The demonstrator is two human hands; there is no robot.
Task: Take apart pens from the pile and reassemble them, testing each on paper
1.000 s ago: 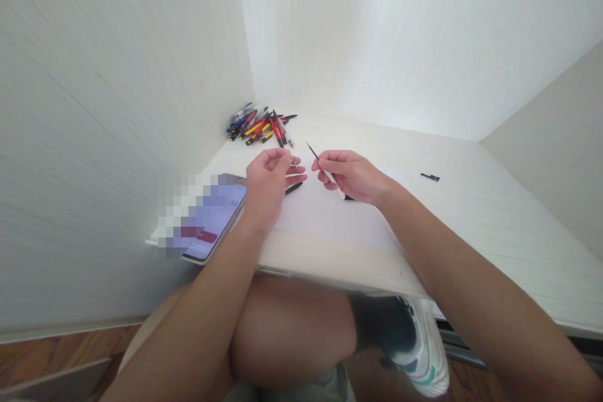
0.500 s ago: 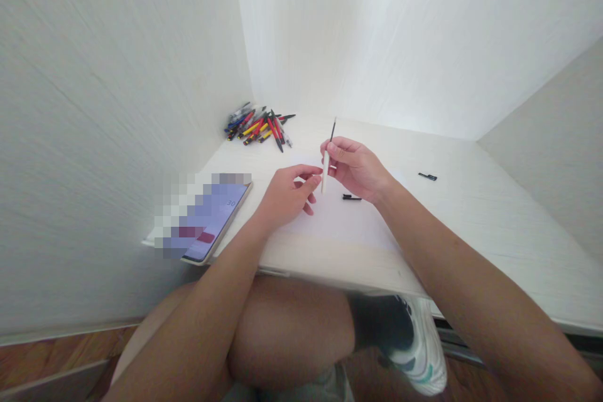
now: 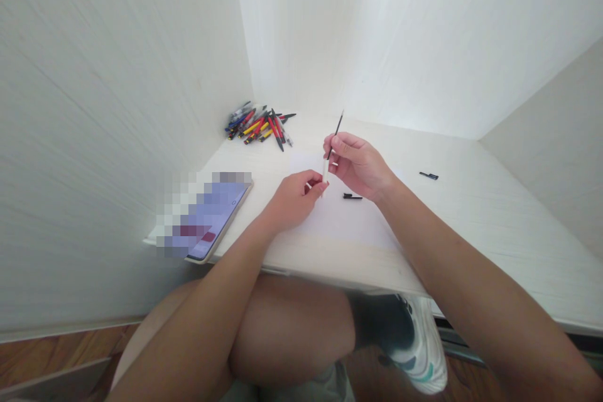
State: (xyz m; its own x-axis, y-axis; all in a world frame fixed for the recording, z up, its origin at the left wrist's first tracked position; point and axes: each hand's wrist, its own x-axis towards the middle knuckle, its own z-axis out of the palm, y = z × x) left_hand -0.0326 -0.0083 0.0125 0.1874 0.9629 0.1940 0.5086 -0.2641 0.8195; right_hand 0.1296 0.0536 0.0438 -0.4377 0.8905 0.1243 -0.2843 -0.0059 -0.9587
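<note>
Between the thumb and fingers of my left hand [image 3: 296, 201] is a white pen barrel [image 3: 325, 171], held nearly upright. My right hand [image 3: 358, 160] pinches a thin dark ink refill [image 3: 339, 123] with a pale upper end. The refill slants up to the right, and its lower end meets the top of the barrel; how far it sits inside I cannot tell. Under my hands lies a white sheet of paper [image 3: 339, 223]. A small black pen cap [image 3: 351, 196] rests on it, just below my right hand.
A heap of red, yellow, blue and clear pens [image 3: 259, 125] lies at the back left. A phone [image 3: 221, 220], partly pixelated, is by the left edge. Another black cap [image 3: 429, 176] lies to the right. White walls [image 3: 377, 31] enclose the white table [image 3: 471, 220].
My left hand has closed on the lower part of the white barrel. My right hand's pinch has shifted up to the refill, which now leans more to the right and shows more of its length.
</note>
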